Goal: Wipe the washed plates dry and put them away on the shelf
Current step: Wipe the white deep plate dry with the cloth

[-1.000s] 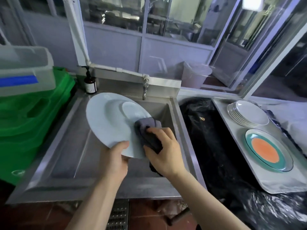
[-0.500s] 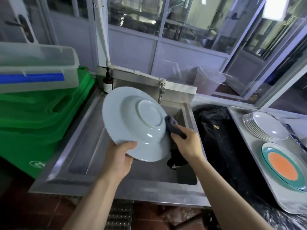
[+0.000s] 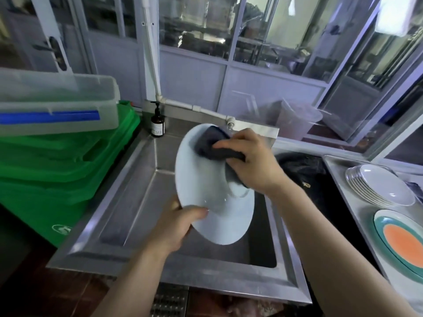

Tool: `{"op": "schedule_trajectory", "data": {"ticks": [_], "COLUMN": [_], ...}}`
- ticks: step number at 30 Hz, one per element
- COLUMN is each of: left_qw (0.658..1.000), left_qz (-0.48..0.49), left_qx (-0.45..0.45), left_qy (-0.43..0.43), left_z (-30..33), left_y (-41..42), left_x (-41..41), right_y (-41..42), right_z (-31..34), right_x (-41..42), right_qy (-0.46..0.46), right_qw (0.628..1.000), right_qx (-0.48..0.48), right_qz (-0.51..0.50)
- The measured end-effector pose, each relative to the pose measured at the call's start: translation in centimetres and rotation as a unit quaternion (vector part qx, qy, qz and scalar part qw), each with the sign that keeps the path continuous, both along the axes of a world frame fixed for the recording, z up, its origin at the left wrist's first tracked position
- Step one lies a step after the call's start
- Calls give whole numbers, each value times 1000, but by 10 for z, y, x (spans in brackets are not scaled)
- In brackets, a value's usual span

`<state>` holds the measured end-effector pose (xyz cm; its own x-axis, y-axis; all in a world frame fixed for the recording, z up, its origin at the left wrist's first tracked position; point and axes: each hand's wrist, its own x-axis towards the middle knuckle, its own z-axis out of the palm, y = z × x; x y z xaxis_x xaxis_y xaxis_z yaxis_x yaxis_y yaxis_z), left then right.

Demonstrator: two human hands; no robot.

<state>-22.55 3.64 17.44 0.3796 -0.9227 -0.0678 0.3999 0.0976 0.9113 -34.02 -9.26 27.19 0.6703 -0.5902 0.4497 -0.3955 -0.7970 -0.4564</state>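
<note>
From my remote seat I see the left hand (image 3: 176, 227) gripping the lower rim of the white plate (image 3: 206, 186), thumb curled over its face, holding it tilted over the steel sink (image 3: 128, 202). The right hand (image 3: 254, 161) has its fingers wrapped around a dark grey cloth (image 3: 215, 145), pressing it on the plate's upper part. Off to the right, a stack of white plates (image 3: 380, 186) sits on a metal tray (image 3: 334, 165), with an orange-and-teal plate (image 3: 402, 243) just beside it. A brown pump bottle (image 3: 158, 124) stands at the sink's back corner, near the green crates (image 3: 57, 165) with a clear bin (image 3: 57, 104) on top.
</note>
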Motion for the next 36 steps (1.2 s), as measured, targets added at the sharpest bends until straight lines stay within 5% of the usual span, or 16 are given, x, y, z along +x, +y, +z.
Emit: {"op": "schedule_trajectory", "data": {"ticks": [6,14,21,24,31,36], "left_qw": [997,995,998,997,997,998], "left_qz": [42,39,24,44,48,20], "left_qx": [-23,-14,-8,7,-18,-1], "left_qy": [64,93,62,66,64,56], "left_z": [-3,-1,-2,-4,-5,-8], "left_y": [-5,-2,10,8,-1,-1], "left_x": [-3,-2,-2,-3,-11,-6], "right_y": [37,15,-26,-14,40,3], "right_z": [-17,-16,-22,-28,-23,-19], "right_x": [2,14,21,16,19,20], "right_qy": [52,98,-40,-19,74,40], "right_qw": [995,993,979,989,982,990], "right_qx": [-21,-39,196,143,-50,74], "right_qz": [83,58,-41,-32,167,109]}}
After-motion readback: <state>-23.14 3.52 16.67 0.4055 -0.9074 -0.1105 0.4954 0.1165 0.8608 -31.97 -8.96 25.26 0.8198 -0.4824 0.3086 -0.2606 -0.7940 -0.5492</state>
